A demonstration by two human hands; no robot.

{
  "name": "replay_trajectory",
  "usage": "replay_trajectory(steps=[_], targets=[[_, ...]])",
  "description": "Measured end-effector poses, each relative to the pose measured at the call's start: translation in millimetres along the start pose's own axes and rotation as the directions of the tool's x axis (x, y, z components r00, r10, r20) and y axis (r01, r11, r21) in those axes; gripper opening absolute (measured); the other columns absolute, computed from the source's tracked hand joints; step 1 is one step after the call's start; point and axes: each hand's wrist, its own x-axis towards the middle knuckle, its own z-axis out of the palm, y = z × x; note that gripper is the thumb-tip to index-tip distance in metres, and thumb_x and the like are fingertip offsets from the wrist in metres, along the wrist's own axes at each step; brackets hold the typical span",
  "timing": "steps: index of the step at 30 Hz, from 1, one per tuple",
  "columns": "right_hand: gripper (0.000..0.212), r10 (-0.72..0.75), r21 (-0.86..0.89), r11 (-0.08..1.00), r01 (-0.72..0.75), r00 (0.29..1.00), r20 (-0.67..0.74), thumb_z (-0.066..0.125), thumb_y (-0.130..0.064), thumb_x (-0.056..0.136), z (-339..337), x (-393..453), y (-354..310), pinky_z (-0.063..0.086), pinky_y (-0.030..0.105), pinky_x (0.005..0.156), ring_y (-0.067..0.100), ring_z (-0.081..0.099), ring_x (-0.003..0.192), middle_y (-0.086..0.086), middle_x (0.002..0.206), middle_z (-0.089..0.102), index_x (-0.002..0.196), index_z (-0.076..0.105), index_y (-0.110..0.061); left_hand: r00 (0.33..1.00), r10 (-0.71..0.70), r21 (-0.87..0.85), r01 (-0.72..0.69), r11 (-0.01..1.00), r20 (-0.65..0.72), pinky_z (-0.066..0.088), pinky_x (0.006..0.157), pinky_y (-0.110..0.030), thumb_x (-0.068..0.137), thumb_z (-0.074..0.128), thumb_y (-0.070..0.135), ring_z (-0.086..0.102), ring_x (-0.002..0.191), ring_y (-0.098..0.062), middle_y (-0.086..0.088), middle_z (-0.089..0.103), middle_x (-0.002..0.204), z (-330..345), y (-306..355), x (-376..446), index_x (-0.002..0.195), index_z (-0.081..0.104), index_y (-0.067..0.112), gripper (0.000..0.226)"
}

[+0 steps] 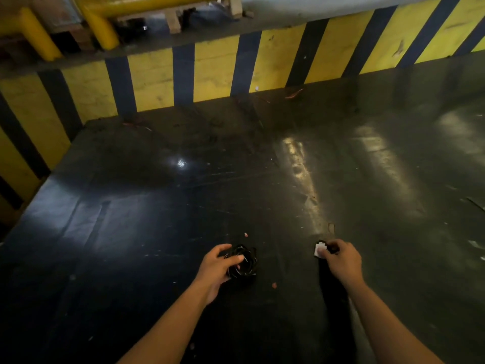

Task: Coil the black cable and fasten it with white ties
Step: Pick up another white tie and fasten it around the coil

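Observation:
A coiled black cable (245, 262) with thin white ties around it rests on the dark floor, low in the middle of the view. My left hand (217, 269) grips its left side, thumb over the top of the coil. To the right, my right hand (341, 261) pinches a small white piece (319, 250) together with a small black part at its fingertips. What that white piece is cannot be told in the dim light. A dark strip runs along the floor under my right forearm.
The dark glossy floor (236, 179) stretches ahead to a yellow-and-black striped low wall (210, 74) that also runs along the left. Yellow pipes (102, 27) stand behind it. Small scraps lie near the coil (246, 234) and by the wall's foot (294, 93).

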Motion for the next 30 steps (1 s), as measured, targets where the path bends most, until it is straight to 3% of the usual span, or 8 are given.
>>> replay_trajectory(steps=[5, 9, 14, 17, 20, 22, 26, 30], targets=[[0.012, 0.141, 0.085, 0.986, -0.145, 0.989, 0.055, 0.069, -0.016, 0.078, -5.0, 1.7, -11.7, 0.042, 0.031, 0.075, 0.026, 0.059, 0.088, 0.009, 0.086, 0.062, 0.087, 0.067, -0.010, 0.996, 0.058, -0.027, -0.056, 0.998, 0.068, 0.052, 0.092, -0.044, 0.081, 0.067, 0.005, 0.066, 0.094, -0.025, -0.007, 0.062, 0.109, -4.0, 3.5, -2.7, 0.118, 0.056, 0.026, 0.044], [0.004, 0.133, 0.243, 0.956, -0.167, 0.980, 0.150, 0.070, -0.007, 0.078, 12.0, -20.3, -25.5, 0.051, 0.043, 0.080, 0.028, 0.063, 0.075, 0.012, 0.078, 0.068, 0.081, 0.070, -0.008, 0.977, 0.170, -0.026, -0.168, 0.985, 0.126, 0.053, 0.091, -0.042, 0.081, 0.066, 0.004, 0.065, 0.081, -0.021, -0.010, 0.063, 0.109, -6.8, 23.3, -5.4, 0.118, 0.059, 0.027, 0.044], [0.011, -0.146, 0.302, 0.950, 0.075, 0.965, 0.219, 0.065, -0.005, 0.083, -2.8, -56.3, -82.2, 0.044, 0.018, 0.057, 0.006, 0.057, 0.060, -0.004, 0.067, 0.064, 0.085, 0.070, -0.015, 0.920, 0.322, 0.075, -0.346, 0.935, 0.224, 0.053, 0.074, -0.024, 0.085, 0.063, 0.005, 0.061, 0.061, -0.009, -0.008, 0.066, 0.090, -9.5, 45.1, -11.6, 0.110, 0.067, 0.015, 0.028], [0.010, -0.327, 0.264, 0.931, 0.254, 0.900, 0.287, 0.066, -0.007, 0.083, -31.5, -73.6, -123.0, 0.043, 0.011, 0.053, -0.003, 0.056, 0.054, -0.006, 0.066, 0.064, 0.090, 0.071, -0.012, 0.879, 0.365, 0.179, -0.430, 0.885, 0.307, 0.051, 0.073, -0.023, 0.085, 0.064, 0.009, 0.061, 0.070, -0.008, -0.003, 0.067, 0.090, -6.5, 56.1, -13.5, 0.097, 0.072, 0.019, 0.017], [0.010, -0.431, 0.145, 0.902, 0.407, 0.820, 0.378, 0.068, -0.015, 0.082, -57.6, -84.7, -160.9, 0.045, 0.014, 0.059, -0.004, 0.058, 0.059, -0.010, 0.066, 0.066, 0.083, 0.071, -0.025, 0.832, 0.372, 0.203, -0.482, 0.853, 0.411, 0.046, 0.074, -0.024, 0.085, 0.066, 0.023, 0.059, 0.073, -0.005, 0.004, 0.067, 0.084, 2.7, 77.5, -21.2, 0.092, 0.072, 0.020, 0.011], [0.010, -0.477, 0.083, 0.870, 0.486, 0.784, 0.397, 0.068, -0.018, 0.082, -71.8, -87.8, -183.4, 0.045, 0.017, 0.062, -0.003, 0.059, 0.061, -0.010, 0.066, 0.066, 0.080, 0.070, -0.028, 0.786, 0.359, 0.237, -0.525, 0.817, 0.503, 0.045, 0.075, -0.026, 0.085, 0.064, 0.034, 0.060, 0.075, -0.007, 0.002, 0.068, 0.082, 10.7, 94.6, -27.3, 0.094, 0.073, 0.016, 0.022], [0.006, -0.546, -0.048, 0.796, 0.603, 0.750, 0.373, 0.066, -0.022, 0.083, -99.6, -87.0, -217.6, 0.050, 0.025, 0.067, 0.003, 0.061, 0.068, -0.002, 0.077, 0.070, 0.085, 0.071, -0.020, 0.688, 0.366, 0.151, -0.568, 0.809, 0.626, 0.046, 0.064, -0.021, 0.090, 0.056, 0.031, 0.058, 0.064, -0.005, -0.002, 0.063, 0.077, 25.8, 126.4, -40.5, 0.095, 0.068, 0.002, 0.032], [0.009, -0.579, -0.090, 0.766, 0.637, 0.744, 0.333, 0.063, -0.022, 0.084, -127.2, -80.2, -235.9, 0.052, 0.033, 0.073, 0.011, 0.064, 0.075, 0.000, 0.082, 0.070, 0.088, 0.070, -0.017, 0.621, 0.404, 0.095, -0.613, 0.785, 0.672, 0.046, 0.061, -0.020, 0.086, 0.059, 0.032, 0.057, 0.060, -0.004, 0.002, 0.060, 0.073, 36.5, 157.4, -52.6, 0.086, 0.068, 0.014, 0.020]])
